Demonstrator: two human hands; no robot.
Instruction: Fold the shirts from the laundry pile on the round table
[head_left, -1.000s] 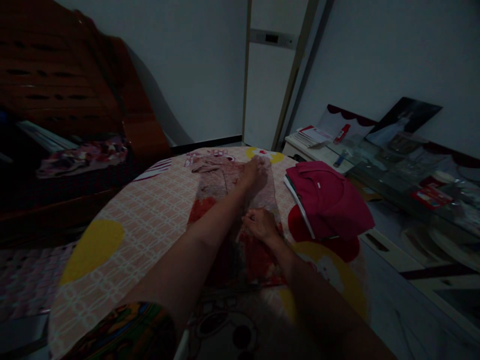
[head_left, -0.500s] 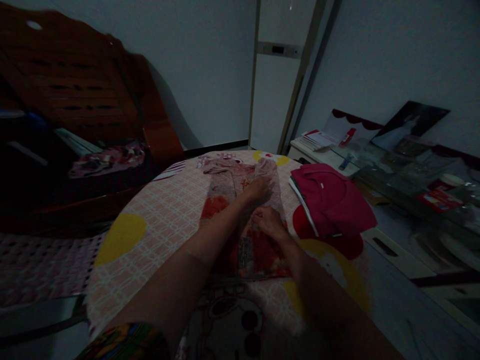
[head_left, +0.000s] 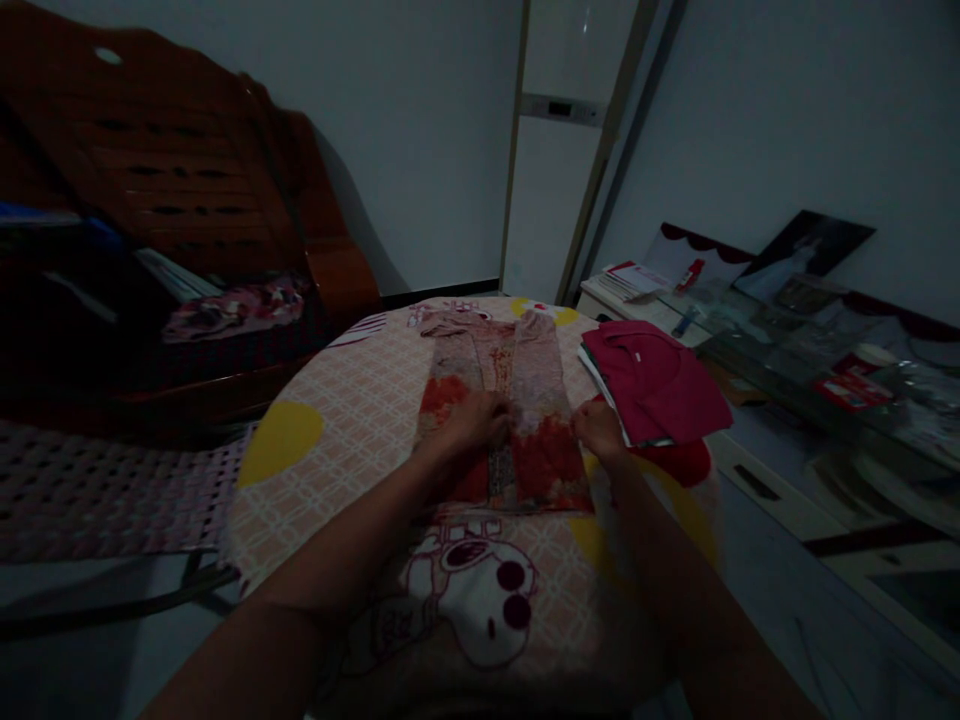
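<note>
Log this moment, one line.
left hand: on patterned garment; right hand: at garment's right edge; garment: sides folded inward; pink clothing: folded, farther right

Left hand [head_left: 482,416]: drawn back; far end of patterned garment [head_left: 537,392] now beyond it. Right hand [head_left: 598,428]: shifted outward, to garment's right edge.

Head-worn view, forward and downward

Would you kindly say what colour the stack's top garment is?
The top garment is deep pink, shown in the head view.
</note>
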